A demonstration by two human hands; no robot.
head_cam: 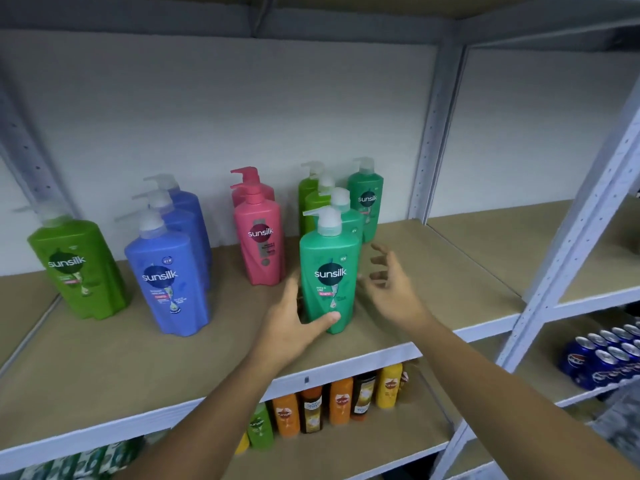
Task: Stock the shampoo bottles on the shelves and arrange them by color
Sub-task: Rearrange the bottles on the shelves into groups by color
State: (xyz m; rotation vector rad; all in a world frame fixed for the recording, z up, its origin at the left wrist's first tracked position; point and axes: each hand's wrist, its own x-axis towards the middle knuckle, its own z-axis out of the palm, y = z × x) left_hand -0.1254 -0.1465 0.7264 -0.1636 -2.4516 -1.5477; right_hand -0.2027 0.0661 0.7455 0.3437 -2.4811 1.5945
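A teal-green pump bottle (329, 271) stands upright near the front of the shelf board (450, 265). My left hand (291, 327) holds its base, thumb across the front and fingers round its left side. My right hand (394, 282) hovers just right of the bottle with fingers spread, not touching it. Behind it stand more teal-green bottles (366, 202) and lime-green bottles (308, 195). Pink bottles (261, 244) are in a row to the left, then blue bottles (166, 282). A lime-green bottle (76, 268) stands at the far left.
A grey shelf post (436, 133) divides this bay from the one on the right. On the shelf below stand small orange, brown, yellow and green bottles (339, 400). Blue drink cans (606, 355) sit on the lower right shelf.
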